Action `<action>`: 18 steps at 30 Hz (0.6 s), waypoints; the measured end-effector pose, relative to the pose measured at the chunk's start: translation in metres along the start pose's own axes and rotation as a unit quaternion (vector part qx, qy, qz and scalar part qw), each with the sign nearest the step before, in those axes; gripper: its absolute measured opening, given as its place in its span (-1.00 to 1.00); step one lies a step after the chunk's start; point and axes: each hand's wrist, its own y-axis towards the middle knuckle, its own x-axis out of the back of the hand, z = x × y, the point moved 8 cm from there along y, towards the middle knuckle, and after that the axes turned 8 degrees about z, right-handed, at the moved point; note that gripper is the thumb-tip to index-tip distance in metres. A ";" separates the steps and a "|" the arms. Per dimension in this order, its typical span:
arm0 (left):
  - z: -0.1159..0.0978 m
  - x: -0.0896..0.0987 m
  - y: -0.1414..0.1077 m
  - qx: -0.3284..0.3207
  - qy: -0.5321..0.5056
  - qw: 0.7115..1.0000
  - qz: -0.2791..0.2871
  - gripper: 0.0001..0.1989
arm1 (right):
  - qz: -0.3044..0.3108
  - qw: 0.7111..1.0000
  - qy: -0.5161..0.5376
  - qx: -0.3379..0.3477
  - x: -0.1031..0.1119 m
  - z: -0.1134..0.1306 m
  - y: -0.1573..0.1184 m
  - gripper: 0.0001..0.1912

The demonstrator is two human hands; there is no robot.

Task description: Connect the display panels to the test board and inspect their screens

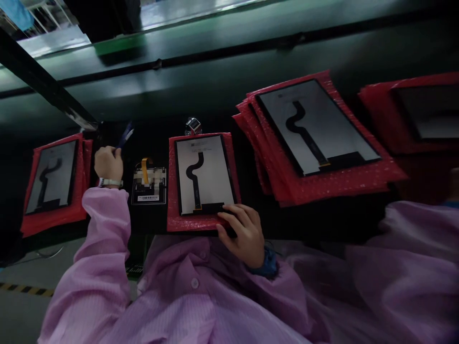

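Note:
My left hand (109, 163), with a white wrist strap, is shut on a blue pen (125, 136) whose tip is hidden in the dark. My right hand (242, 234) curls over the lower right corner of a phone display panel (201, 174) lying on a red bubble pouch (175, 191). Between my hands lies a small panel with a yellow flex cable (147, 182). Another display panel on a red pouch (53, 177) sits left of my left hand. A tilted stack of panels in red pouches (315, 126) lies to the right.
A small chrome object (193, 126) stands behind the middle pouch. Another panel in a red pouch (426, 112) lies at the far right. A dark conveyor (215, 79) runs along the back of the black bench. Yellow-black floor tape (27, 289) shows at lower left.

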 end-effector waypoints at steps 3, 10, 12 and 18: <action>-0.004 0.040 -0.030 -0.017 -0.069 0.995 -0.067 -0.79 | -0.047 0.998 0.013 -0.030 0.016 0.002 0.000 -0.81; -0.120 0.017 -0.212 -0.372 -0.225 0.834 0.339 -0.81 | 0.037 0.910 0.397 -0.115 0.004 0.023 0.014 -0.71; -0.137 0.001 -0.259 -0.400 -0.235 0.789 0.403 -0.75 | 0.069 0.877 0.451 -0.147 -0.007 0.028 0.017 -0.63; -0.131 -0.028 -0.295 -0.363 -0.292 0.792 0.394 -0.51 | 0.082 0.851 0.461 -0.237 -0.014 0.030 0.006 -0.50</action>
